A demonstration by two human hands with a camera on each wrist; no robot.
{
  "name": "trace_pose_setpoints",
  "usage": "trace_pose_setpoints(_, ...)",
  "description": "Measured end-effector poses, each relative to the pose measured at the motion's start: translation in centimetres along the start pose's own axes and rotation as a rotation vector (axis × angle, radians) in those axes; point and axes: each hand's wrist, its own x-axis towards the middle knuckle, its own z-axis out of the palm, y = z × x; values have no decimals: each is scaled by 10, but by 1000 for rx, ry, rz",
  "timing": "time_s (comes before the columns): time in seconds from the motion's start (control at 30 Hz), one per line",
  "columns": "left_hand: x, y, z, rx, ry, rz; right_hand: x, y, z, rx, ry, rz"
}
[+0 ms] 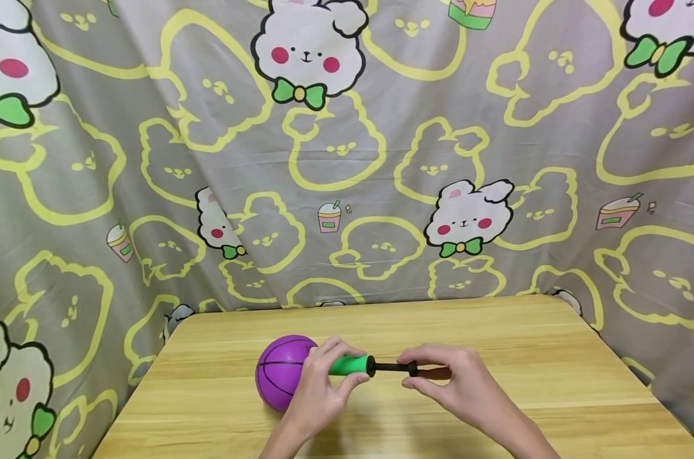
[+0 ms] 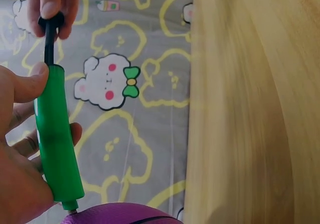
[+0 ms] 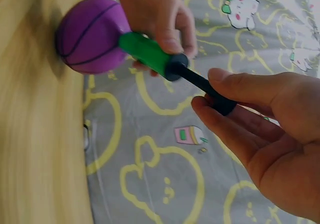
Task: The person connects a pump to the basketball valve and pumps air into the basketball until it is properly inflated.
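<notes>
Ball (image 1: 280, 373), 1 pc: purple, blk lines; approx 7 o'clock in head view, R edge part-hidden by L hand (image 1: 324, 386). Contact w/ worktop (image 1: 553, 357): can't tell.

Pump (image 1: 349, 364), 1 pc: grn barrel (image 2: 57, 134), blk cap (image 1: 371, 366), blk rod (image 1: 391, 367), blk handle (image 1: 413, 369). Lies across head view at approx 6 o'clock; handle twd 3, nozzle (image 2: 70, 204) twd 9. Rod shows btwn cap & handle. Nozzle's metal tip (image 2: 73, 212) meets ball, per L wrist view; depth can't tell.

L hand: grip clamped round barrel, just beside ball.

R hand (image 1: 467, 376): approx btwn 4 & 5 o'clock; grip pinches handle, thumb opp. fingers.

Worktop: wood-look, lt brown, grain lines; spans lower part of head view, 7 thru 5 o'clock.

Cloth (image 1: 381, 172): grey, w/ ylw outlines, wht rabbits in grn bows, pink cups; hangs behind worktop twd 12 o'clock, also at 9 & 3.
</notes>
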Motion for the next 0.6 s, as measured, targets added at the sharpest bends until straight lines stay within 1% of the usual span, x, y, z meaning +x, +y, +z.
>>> trace_pose_setpoints(0.1,1,-2,-2,9,14,15,-1,-3,-9,-14,-9,-2)
trace_pose_setpoints(0.23,2,-4,-4,16,29,49,-3,-7,-23,-35,-22,-17)
trace_pose_setpoints(0.43,3,-5,-7,-2,10,22,-6,-11,-39,-89,-2,-18)
trace_pose_setpoints(0.6,2,-5,-6,-1,11,15,-6,-11,-40,-90,-5,-9)
